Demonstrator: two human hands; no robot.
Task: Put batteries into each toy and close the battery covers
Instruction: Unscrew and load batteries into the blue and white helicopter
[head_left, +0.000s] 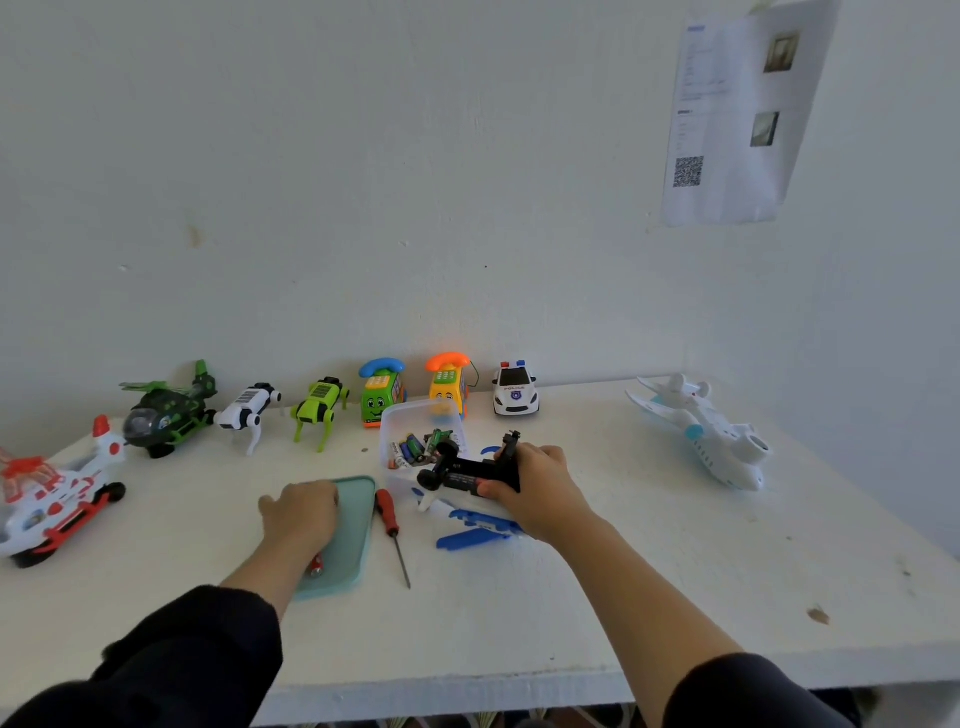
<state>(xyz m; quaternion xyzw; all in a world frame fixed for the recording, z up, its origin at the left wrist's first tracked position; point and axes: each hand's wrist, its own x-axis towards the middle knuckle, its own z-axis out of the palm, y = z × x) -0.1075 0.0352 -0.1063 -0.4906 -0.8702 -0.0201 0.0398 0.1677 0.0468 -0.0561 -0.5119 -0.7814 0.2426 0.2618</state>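
My right hand (535, 486) grips an upside-down toy (462, 475) with a black underside and wheels; its blue and white parts (475, 532) lie on the table below. Just behind it stands a clear plastic box (415, 415) with several batteries (410, 449) inside. My left hand (304, 512) rests on a teal lid (353, 540) lying flat on the table; whether its fingers hold anything is hidden. A small red object (316, 565) shows on the lid beside my wrist. A red-handled screwdriver (390, 527) lies between the lid and the toy.
Along the wall stand a green helicopter (166, 413), a white robot dog (249, 410), a green robot dog (319, 408), two toy phones (382, 392) (448, 382) and a police car (514, 389). A red-white helicopter (52, 493) sits far left, a white plane (701, 431) at right.
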